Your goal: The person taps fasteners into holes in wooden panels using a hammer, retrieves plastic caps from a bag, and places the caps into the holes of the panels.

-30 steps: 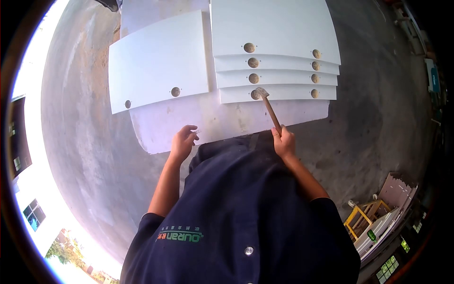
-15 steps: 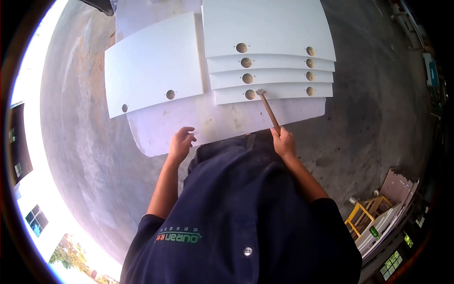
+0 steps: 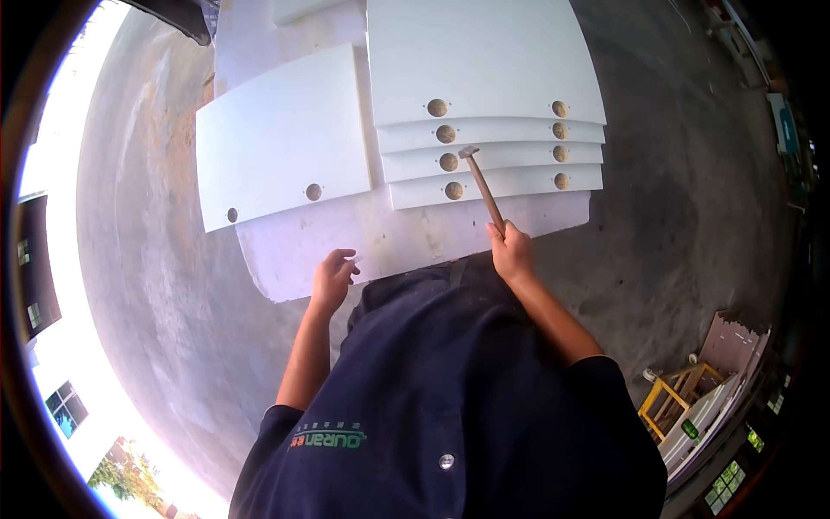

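The left forearm (image 3: 306, 356) extends forward; the left hand (image 3: 332, 277) is half-curled, fingers (image 3: 343, 253) bent inward. The right forearm (image 3: 558, 317) angles inward; the right hand (image 3: 513, 251) is clenched, thumb (image 3: 494, 232) forward.

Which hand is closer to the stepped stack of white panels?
Right. The right hand, holding the hammer, is just in front of the stack; the left hand is farther, in front and to its left.
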A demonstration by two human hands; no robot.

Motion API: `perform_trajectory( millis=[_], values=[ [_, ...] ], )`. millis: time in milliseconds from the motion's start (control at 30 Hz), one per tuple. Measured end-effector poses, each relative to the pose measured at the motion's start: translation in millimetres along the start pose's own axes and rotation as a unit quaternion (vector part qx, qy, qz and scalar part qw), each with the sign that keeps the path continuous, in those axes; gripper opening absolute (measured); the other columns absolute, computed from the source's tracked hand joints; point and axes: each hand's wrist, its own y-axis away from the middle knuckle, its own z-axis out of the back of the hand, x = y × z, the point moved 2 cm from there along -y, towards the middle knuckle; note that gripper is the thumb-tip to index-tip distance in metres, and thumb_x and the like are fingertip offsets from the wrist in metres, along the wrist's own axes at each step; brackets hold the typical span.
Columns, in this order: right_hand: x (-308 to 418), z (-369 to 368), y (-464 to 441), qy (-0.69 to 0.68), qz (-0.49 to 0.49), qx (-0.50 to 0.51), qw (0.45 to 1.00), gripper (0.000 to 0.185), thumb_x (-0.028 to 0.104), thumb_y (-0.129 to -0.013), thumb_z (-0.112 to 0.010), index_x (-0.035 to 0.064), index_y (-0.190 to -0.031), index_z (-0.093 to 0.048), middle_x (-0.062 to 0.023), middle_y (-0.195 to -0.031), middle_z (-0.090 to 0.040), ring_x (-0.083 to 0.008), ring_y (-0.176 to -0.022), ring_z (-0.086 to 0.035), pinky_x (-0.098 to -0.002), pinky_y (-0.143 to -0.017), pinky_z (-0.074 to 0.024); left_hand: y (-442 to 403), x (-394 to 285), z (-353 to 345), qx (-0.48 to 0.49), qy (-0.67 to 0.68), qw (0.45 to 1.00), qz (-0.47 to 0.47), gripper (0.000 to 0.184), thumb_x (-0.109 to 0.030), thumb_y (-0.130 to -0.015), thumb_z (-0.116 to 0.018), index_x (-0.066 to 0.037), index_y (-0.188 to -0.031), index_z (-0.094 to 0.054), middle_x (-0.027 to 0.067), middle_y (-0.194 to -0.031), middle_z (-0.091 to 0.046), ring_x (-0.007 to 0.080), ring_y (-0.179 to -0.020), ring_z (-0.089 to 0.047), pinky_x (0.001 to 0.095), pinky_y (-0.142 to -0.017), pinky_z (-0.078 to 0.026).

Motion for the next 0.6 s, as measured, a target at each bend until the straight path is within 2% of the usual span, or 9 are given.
perform_trajectory(
  millis=[100, 233, 267, 400, 500, 600],
  values=[
    [-6, -6, -2, 0.041, -0.019, 0.008, 0.999, 0.039, 0.038, -0.094, -0.061, 0.0016, -0.08, -0.059, -0.0246, -0.073, -0.064, -0.0485, -0.075, -0.062, -0.0553, -0.065, -0.0475, 0, 7, -2, 0.006, 0.012, 1.0, 0.001, 0.031, -0.01, -0.088, -0.055, 0.002, -0.115, -0.063, 0.0115, -0.082, -0.071, 0.0149, -0.067, -0.063, 0.0288, -0.062, -0.052],
    [-8, 5, 1, 0.008, -0.014, -0.011, 1.0, 0.037, 0.036, -0.094, -0.062, 0.0023, -0.08, -0.057, -0.0234, -0.071, -0.063, -0.0476, -0.076, -0.063, -0.0532, -0.063, -0.0472, 0, 9, -8, 0.005, 0.017, 1.0, 0.008, 0.03, -0.009, -0.089, -0.054, 0.002, -0.115, -0.063, 0.0109, -0.082, -0.07, 0.014, -0.066, -0.062, 0.0277, -0.061, -0.05],
    [-10, 10, 1, -0.036, -0.004, -0.042, 0.998, 0.036, 0.035, -0.095, -0.062, 0.0021, -0.081, -0.057, -0.0223, -0.07, -0.063, -0.0463, -0.074, -0.063, -0.0512, -0.061, -0.0468, 1, 10, -8, 0.003, 0.03, 1.0, 0.009, 0.029, -0.008, -0.089, -0.054, 0.002, -0.115, -0.063, 0.0108, -0.082, -0.07, 0.0139, -0.066, -0.062, 0.0275, -0.061, -0.05],
    [-49, 37, -16, -0.097, -0.081, -0.141, 0.982, 0.039, 0.035, -0.096, -0.062, 0.0001, -0.078, -0.058, -0.0196, -0.062, -0.057, -0.0368, -0.058, -0.058, -0.043, -0.055, -0.0433, 0, 5, -10, 0.008, 0.027, 0.999, 0.021, 0.03, -0.008, -0.089, -0.054, 0.003, -0.115, -0.063, 0.0112, -0.081, -0.07, 0.0134, -0.067, -0.061, 0.0268, -0.062, -0.05],
    [-72, 63, -22, -0.1, -0.12, -0.201, 0.967, 0.04, 0.035, -0.096, -0.062, -0.001, -0.079, -0.059, -0.0189, -0.065, -0.06, -0.0349, -0.06, -0.058, -0.0417, -0.057, -0.0446, -2, 3, -10, 0.014, 0.022, 0.999, 0.021, 0.031, -0.008, -0.089, -0.053, 0.004, -0.115, -0.063, 0.0112, -0.081, -0.07, 0.0132, -0.067, -0.06, 0.0267, -0.062, -0.05],
    [-74, 78, -21, -0.061, -0.117, -0.178, 0.975, 0.04, 0.036, -0.096, -0.061, -0.0008, -0.082, -0.061, -0.0201, -0.071, -0.064, -0.0383, -0.066, -0.062, -0.0433, -0.061, -0.0467, -3, -1, -11, 0.014, 0.015, 1.0, 0.016, 0.031, -0.008, -0.089, -0.053, 0.004, -0.116, -0.063, 0.011, -0.081, -0.07, 0.0131, -0.066, -0.06, 0.0266, -0.062, -0.049]
  ],
)
